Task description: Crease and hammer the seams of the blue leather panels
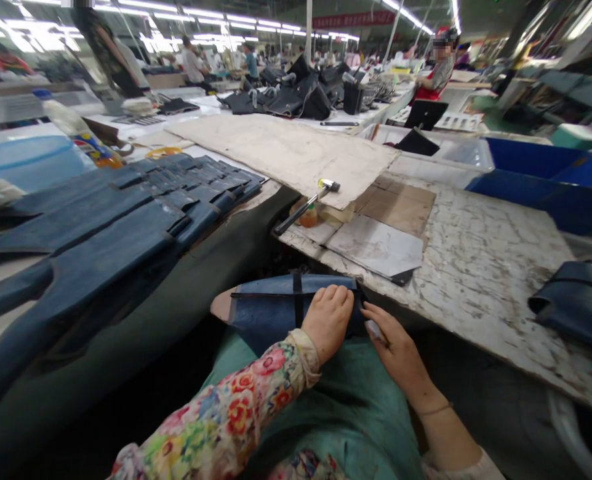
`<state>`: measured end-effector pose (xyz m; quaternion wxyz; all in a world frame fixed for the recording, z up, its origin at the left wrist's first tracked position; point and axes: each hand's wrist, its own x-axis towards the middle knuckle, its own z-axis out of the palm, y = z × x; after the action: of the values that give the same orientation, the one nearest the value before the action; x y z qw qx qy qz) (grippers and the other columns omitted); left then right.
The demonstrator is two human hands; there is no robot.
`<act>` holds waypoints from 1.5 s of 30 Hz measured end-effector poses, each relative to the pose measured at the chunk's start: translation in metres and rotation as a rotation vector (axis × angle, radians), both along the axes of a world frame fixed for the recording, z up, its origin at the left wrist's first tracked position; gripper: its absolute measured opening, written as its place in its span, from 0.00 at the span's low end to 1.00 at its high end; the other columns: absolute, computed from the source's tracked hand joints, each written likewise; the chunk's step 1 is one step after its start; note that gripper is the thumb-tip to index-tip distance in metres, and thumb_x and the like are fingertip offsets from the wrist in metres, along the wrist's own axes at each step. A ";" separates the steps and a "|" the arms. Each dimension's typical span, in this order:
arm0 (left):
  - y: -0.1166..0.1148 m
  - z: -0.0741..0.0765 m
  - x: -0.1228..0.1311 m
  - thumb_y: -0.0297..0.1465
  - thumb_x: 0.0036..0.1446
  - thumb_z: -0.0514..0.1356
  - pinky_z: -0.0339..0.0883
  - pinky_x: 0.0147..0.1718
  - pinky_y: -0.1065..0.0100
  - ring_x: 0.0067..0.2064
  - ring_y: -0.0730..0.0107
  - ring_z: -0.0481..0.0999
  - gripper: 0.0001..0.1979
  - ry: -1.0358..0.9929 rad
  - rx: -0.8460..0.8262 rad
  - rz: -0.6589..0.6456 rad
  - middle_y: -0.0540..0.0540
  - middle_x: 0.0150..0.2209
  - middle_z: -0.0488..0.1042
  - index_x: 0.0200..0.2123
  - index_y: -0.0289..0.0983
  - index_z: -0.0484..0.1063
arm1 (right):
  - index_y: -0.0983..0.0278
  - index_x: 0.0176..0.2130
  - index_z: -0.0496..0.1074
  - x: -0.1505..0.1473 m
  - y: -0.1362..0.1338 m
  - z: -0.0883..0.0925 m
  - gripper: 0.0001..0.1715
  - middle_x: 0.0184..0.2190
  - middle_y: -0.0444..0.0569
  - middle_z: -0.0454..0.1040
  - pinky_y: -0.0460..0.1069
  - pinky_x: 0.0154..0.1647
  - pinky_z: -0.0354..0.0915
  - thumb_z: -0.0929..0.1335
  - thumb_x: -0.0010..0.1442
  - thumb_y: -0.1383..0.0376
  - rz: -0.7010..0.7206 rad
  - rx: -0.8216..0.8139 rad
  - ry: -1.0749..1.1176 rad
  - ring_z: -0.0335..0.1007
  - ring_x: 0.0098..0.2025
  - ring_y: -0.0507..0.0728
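Observation:
A dark blue leather-like bag piece [263, 313] lies across my lap on a green apron [371, 407]. Black strips run along and across it, and its left end shows a pale tan underside. My left hand [329, 320] presses on the right part of the piece, fingers together and curled over it. At the piece's right edge, my right hand [396, 347] has its fingertips closed on the border. Something small and pale grey sits by the right thumb; I cannot tell what it is. My left palm and the right fingertips' underside are hidden.
Overlapping blue pieces [126, 220] cover the left bench. On the right worktable [491, 253] are a hammer [303, 208], a small amber jar [309, 217], cardboard [396, 203] and another blue piece [576, 303]. A blue bin [541, 200] stands behind; people work farther back.

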<state>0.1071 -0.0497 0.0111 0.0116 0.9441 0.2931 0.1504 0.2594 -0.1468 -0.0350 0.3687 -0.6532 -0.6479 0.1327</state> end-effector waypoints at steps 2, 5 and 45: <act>-0.001 -0.002 0.004 0.26 0.60 0.49 0.60 0.47 0.63 0.49 0.64 0.65 0.15 0.002 -0.011 -0.035 0.43 0.45 0.69 0.51 0.32 0.63 | 0.59 0.51 0.66 0.000 0.001 0.000 0.19 0.56 0.52 0.64 0.58 0.58 0.59 0.61 0.60 0.64 -0.022 -0.002 0.046 0.60 0.57 0.59; -0.002 -0.004 0.007 0.27 0.61 0.49 0.60 0.46 0.64 0.49 0.64 0.65 0.15 0.011 -0.017 -0.067 0.43 0.45 0.69 0.51 0.33 0.63 | 0.60 0.50 0.66 0.003 0.002 0.003 0.17 0.55 0.53 0.63 0.57 0.57 0.59 0.61 0.61 0.61 -0.109 0.034 0.120 0.60 0.56 0.59; 0.016 0.001 -0.075 0.27 0.59 0.53 0.62 0.44 0.60 0.45 0.63 0.68 0.12 -0.039 -0.031 0.155 0.46 0.42 0.73 0.46 0.37 0.69 | 0.65 0.48 0.70 -0.085 0.056 0.045 0.16 0.39 0.53 0.71 0.52 0.44 0.66 0.61 0.62 0.68 -0.024 -0.019 -0.424 0.63 0.43 0.58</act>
<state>0.0326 -0.0334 0.0116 0.0203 0.9152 0.3674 0.1645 0.1746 -0.0908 0.0098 0.2195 -0.6775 -0.7020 -0.0062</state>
